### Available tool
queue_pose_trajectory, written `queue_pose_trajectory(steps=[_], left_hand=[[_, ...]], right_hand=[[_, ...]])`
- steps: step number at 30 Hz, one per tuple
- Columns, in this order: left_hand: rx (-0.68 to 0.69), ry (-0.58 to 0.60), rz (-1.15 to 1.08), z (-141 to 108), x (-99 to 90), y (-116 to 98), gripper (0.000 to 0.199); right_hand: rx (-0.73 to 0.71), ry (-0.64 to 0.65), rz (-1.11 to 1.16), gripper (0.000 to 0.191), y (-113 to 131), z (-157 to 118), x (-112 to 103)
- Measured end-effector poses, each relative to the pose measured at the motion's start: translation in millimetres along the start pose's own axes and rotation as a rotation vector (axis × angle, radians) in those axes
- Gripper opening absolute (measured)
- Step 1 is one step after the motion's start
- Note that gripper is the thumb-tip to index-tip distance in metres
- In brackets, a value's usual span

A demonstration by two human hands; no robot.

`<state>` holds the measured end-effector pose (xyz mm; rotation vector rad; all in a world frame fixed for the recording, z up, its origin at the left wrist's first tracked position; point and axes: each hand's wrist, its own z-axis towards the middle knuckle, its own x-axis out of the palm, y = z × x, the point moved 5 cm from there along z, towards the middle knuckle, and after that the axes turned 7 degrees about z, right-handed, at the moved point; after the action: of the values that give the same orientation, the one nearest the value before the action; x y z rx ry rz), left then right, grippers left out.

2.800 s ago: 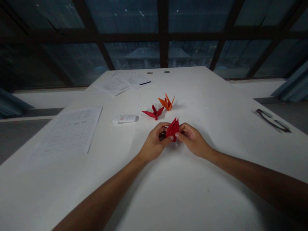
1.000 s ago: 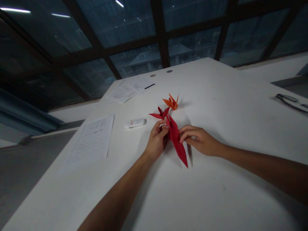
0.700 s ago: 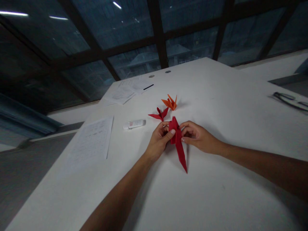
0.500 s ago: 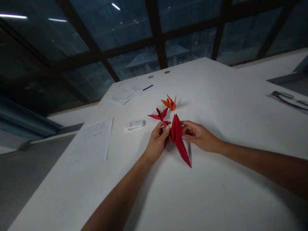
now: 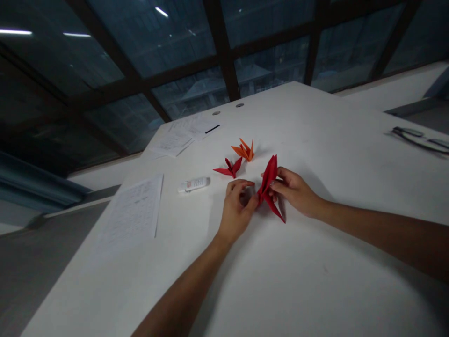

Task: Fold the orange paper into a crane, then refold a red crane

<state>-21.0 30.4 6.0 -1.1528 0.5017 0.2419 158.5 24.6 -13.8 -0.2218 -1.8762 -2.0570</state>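
Note:
A red origami crane (image 5: 268,180) is tilted above the table, one folded part pointing up and a pointed tip slanting down to the right. My right hand (image 5: 294,189) pinches it from the right side between thumb and fingers. On the other side is my left hand (image 5: 239,206), its fingers curved and parted from the thumb. That thumb's tip is at the crane's lower left edge; whether it touches cannot be made out. Just beyond the left fingers lies a smaller red origami crane (image 5: 230,167), with an orange origami crane (image 5: 244,150) behind it.
A white tube (image 5: 194,184) lies left of the cranes on the white table (image 5: 280,281). Printed sheets (image 5: 133,206) are at the left edge, more papers (image 5: 175,138) at the back left. Eyeglasses (image 5: 421,139) rest at the far right. Windows (image 5: 196,89) stand behind the table.
The larger red crane has turned and shifted right and up, held in my right hand. My left fingers have let go of its left part and opened.

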Motion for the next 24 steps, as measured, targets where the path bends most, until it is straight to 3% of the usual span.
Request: queue_pose_trajectory(steps=[2,4,7,11,14,19,24], left_hand=[[0.121,0.065,0.091,-3.0,2.6,-10.5,0.011],[0.150,0.167,0.088,-5.5,5.9,-14.8,0.018],[0.064,0.279,0.001,-7.9,9.0,-12.4,0.034],[-0.011,0.358,-0.079,-9.6,13.9,-7.5,0.038],[-0.053,0.346,-0.139,-8.2,15.4,-2.3,0.035],[-0.128,0.223,-0.223,-3.6,10.3,7.1,0.033],[-0.135,0.233,-0.273,-2.4,8.5,1.6,0.038]], right_hand=[[-0.008,-0.010,-0.011,0.027,0.5,-0.5,0.0],[-0.022,-0.009,-0.035,0.028,1.6,-1.1,1.0],[-0.050,0.006,-0.086,0.029,4.1,-2.2,3.2],[-0.093,0.014,-0.122,0.029,5.7,-3.7,3.6],[-0.103,0.018,-0.084,0.028,4.1,-4.2,3.6],[-0.029,0.057,-0.007,0.040,-1.3,-3.5,6.3],[-0.033,0.059,-0.029,0.036,-2.3,-2.3,6.3]])
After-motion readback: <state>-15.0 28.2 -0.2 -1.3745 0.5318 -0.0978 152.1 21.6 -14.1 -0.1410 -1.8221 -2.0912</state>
